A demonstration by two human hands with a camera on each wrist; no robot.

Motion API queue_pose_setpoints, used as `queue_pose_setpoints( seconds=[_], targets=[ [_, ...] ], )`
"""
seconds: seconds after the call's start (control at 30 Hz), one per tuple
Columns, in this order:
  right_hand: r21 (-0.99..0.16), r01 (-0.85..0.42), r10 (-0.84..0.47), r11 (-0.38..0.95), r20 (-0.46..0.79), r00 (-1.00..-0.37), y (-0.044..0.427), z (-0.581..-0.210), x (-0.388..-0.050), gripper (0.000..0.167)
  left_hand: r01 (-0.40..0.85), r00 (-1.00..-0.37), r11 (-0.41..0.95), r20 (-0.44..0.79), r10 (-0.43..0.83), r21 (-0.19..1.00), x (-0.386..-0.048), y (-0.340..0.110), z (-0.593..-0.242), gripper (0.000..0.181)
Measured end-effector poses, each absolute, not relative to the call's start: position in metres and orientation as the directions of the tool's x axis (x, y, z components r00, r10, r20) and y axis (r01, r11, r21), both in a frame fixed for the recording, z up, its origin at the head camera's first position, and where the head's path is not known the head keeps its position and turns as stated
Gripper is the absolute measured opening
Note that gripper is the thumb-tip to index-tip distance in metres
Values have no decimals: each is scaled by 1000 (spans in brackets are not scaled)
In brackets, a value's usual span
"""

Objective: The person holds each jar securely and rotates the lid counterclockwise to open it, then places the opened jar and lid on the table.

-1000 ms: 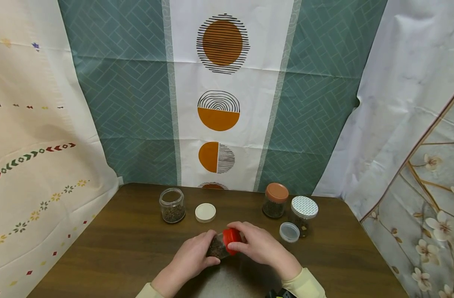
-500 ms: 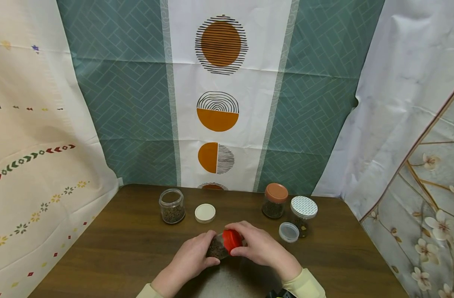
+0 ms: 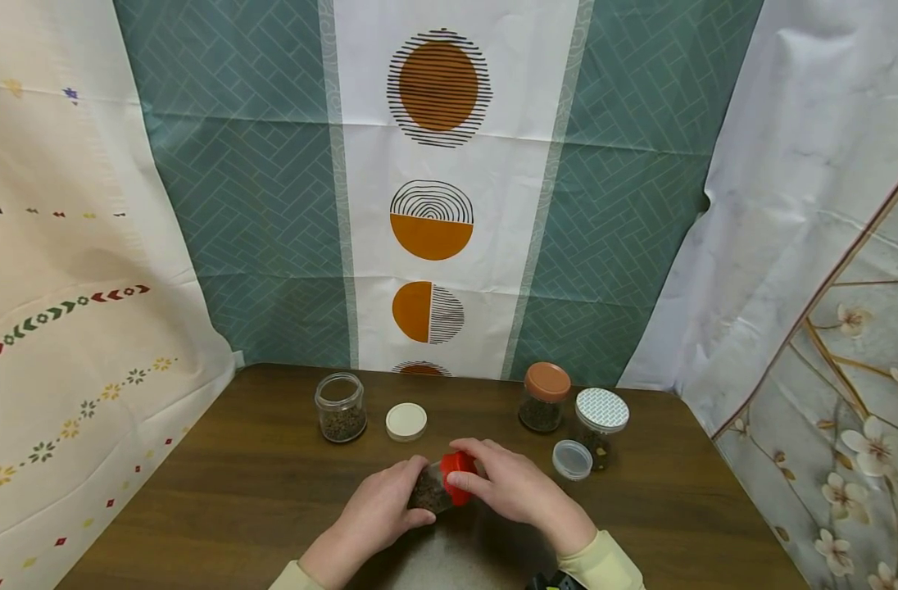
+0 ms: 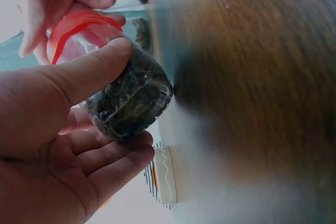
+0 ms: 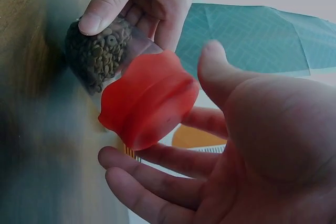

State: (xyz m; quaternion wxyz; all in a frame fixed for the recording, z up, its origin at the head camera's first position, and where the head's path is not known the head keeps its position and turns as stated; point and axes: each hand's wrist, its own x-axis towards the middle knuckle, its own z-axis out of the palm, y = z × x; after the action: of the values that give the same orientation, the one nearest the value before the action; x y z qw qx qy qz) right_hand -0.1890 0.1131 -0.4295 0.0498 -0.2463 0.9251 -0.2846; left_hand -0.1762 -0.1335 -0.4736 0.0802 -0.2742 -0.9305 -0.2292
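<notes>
Right wrist view: tilted red-lidded jar (image 5: pixel 125 60) holds brown pieces (image 5: pixel 101 55).

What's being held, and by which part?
The jar, by its clear body, in the left hand. The right hand is at the lid, thumb off it.

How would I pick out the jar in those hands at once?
Find the brown table, then its near side, between the left hand and the right hand. The left hand grips a tilted clear jar of brown bits. Its bright red lid sets it apart; no neighbour has one.
</notes>
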Motion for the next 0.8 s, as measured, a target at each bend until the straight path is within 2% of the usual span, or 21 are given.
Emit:
queue_pose_setpoints(
  seconds=[0.2, 0.4, 0.8],
  targets=[
    [-546, -428, -482, 720, 51, -875, 112, -431, -192, 47, 550, -835, 744, 273, 478, 380, -176, -134, -473, 60],
    [-545, -451, -497, 707, 71, -865, 113, -430, -191, 49, 546, -837, 744, 265, 478, 384, -176, -133, -473, 60],
    [-517, -558, -586, 649, 128, -800, 119, -428, -185, 49, 536, -844, 751, 252, 472, 386, -176, -132, -472, 62]
  ],
)
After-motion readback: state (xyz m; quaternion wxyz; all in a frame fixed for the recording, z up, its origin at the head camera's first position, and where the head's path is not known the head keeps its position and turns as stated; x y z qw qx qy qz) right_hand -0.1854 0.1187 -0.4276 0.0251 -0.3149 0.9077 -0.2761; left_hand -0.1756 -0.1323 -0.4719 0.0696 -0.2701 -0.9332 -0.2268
